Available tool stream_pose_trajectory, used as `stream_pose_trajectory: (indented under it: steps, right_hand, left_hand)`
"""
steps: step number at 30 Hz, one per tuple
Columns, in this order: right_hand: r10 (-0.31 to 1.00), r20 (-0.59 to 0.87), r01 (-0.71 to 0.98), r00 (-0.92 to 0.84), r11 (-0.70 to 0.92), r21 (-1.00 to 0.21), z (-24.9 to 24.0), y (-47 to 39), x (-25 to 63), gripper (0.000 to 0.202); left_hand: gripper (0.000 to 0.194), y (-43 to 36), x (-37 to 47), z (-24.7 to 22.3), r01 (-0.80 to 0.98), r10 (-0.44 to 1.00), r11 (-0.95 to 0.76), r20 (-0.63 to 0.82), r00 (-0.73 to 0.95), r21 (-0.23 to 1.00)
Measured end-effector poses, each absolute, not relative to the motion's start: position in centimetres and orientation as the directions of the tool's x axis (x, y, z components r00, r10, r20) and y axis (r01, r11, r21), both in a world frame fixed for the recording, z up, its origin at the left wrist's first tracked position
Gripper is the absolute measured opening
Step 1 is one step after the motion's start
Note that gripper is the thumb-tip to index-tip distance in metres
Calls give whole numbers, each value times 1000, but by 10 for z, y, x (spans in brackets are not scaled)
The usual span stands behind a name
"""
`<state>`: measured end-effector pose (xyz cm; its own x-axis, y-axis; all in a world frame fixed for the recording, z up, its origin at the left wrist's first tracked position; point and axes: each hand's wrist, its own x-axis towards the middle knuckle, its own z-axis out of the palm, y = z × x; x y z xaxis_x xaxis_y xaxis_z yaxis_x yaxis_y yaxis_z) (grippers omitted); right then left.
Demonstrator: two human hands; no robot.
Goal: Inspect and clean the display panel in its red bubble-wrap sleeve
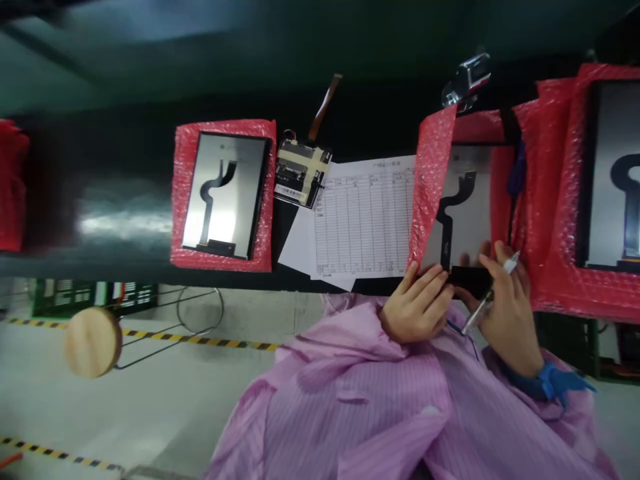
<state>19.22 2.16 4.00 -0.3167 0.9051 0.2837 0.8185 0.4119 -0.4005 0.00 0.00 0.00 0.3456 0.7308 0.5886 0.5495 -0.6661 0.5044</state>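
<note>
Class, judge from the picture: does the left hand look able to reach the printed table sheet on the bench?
Probably yes: the left hand rests at the bench edge right beside the sheet, with nothing between them.

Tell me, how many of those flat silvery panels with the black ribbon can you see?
3. One panel lies on red bubble wrap left of the paper form; one is at the left hand and right hand; one is cut off at the right edge. More may be hidden.

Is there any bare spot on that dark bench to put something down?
Yes: the dark bench is bare left of the left red-wrapped panel. It is crowded from the paper form rightwards, where both hands hold another panel.
</note>
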Motion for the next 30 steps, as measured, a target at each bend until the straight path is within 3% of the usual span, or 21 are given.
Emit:
stream_pose_trajectory:
  steps: [3,5,9,13,18,24,27,30]
  right_hand:
    - [899,318,822,-301,413,-392,36,21,190,47]
    - [888,353,819,-296,426,-385,33,21,190,32]
    - [872,397,816,-286,439,-376,22,17,191,13]
    - [887,399,828,-232,395,-399,13,14,190,8]
    - [872,448,804,-198,406,-435,7,15,189,6]
    - [851,503,792,-153,410,-452,-2,17,189,11]
    - [818,549,802,-175,441,-402,-3,17,189,16]
    - [800,581,802,-153,444,-401,1,16,188,29]
  left_hand:
    - [39,2,3,2,518,760,-633,588,276,575]
    - [37,4,3,9,520,819,-539,557,139,662]
    - [50,9,3,21,454,938,-240,326,-120,858]
    - [63,21,2,23,188,986,-77,102,-129,979]
    - [64,46,-6,34,-2,987,116,-115,-115,993]
    - [80,83,-22,60,15,927,374,-375,-1,927]
    - [67,95,-22,64,68,915,403,-404,2,913]
    - [48,99,-13,66,105,943,333,-333,-23,937]
